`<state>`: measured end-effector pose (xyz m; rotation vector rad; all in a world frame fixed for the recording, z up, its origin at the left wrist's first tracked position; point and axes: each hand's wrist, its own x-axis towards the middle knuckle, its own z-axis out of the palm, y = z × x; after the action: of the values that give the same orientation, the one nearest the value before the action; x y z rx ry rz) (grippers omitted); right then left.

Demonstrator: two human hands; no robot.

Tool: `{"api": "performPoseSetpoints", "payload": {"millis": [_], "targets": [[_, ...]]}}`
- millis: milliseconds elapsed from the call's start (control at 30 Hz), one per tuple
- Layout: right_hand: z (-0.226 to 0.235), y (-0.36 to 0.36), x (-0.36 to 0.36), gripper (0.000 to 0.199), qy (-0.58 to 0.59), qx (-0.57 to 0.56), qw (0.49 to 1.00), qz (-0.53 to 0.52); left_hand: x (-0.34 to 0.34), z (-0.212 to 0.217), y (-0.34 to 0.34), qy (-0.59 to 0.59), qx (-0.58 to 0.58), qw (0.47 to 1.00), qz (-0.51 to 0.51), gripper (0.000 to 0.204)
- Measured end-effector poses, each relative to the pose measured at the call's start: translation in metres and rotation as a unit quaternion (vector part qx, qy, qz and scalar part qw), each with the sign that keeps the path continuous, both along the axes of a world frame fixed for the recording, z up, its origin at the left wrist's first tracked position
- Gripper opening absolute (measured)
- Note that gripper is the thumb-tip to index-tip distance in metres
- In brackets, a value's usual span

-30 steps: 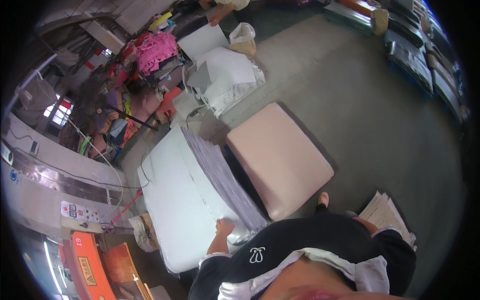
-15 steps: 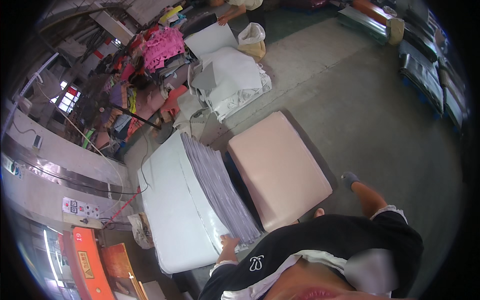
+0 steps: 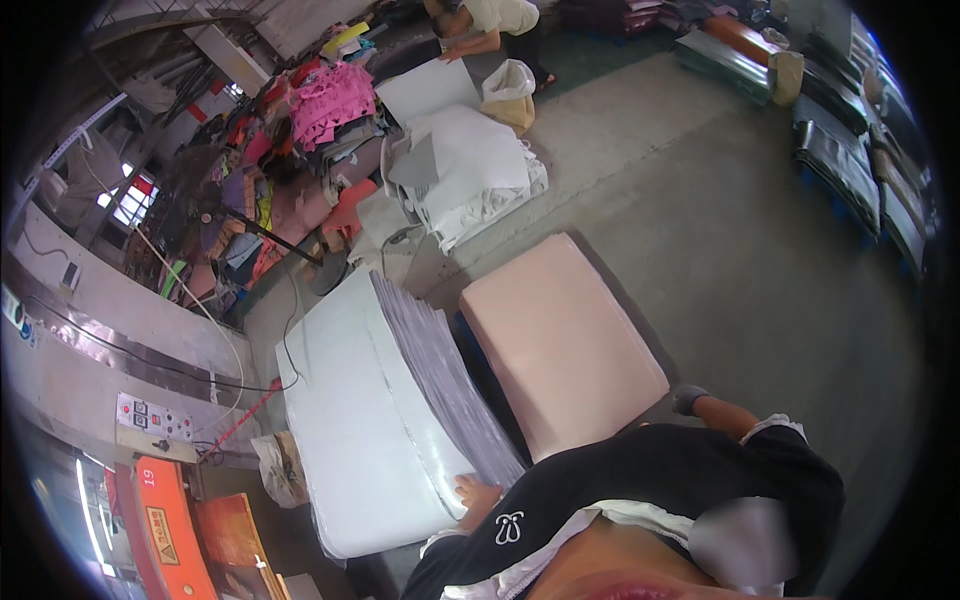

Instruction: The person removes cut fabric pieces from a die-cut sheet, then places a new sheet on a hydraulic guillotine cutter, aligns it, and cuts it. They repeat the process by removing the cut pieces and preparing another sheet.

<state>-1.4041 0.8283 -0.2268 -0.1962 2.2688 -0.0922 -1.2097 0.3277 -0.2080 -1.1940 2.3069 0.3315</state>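
At the near right corner of a tall stack of white sheets [image 3: 370,400], my left hand [image 3: 478,494] rests on the top with its fingers apart. The stack's right side shows many layered grey-white edges [image 3: 450,370]. My right hand [image 3: 688,400] appears to wear a grey covering and hangs low, just right of a stack of pinkish-beige sheets [image 3: 565,340]. Its fingers are too small and blurred to make out. The beige stack stands to the right of the white one, with a dark gap between them.
An orange machine [image 3: 175,525] and a control panel [image 3: 155,415] stand at the left. Behind lie a covered white pile [image 3: 465,160], a sack [image 3: 508,95] and heaped colourful scraps [image 3: 330,105]. A co-worker [image 3: 500,20] bends there. Wrapped rolls [image 3: 840,150] line the right.
My right hand has come lower and closer to my body. My left hand stays at the white stack's corner, shifted slightly. The co-worker shows more fully as the view has tilted.
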Motion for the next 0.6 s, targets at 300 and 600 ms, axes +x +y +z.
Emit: {"api": "performPoseSetpoints", "payload": {"millis": [300,600], "targets": [[0.010,-0.042,0.023,0.035,0.053,-0.065,0.995,-0.046,-0.001,0.005,0.017,0.002,-0.071,0.997,-0.035,0.096],[0.031,-0.051,0.071,0.037,-0.070,-0.066,0.995,-0.021,0.006,0.018,0.013,0.015,-0.045,0.996,-0.070,0.096]]}}
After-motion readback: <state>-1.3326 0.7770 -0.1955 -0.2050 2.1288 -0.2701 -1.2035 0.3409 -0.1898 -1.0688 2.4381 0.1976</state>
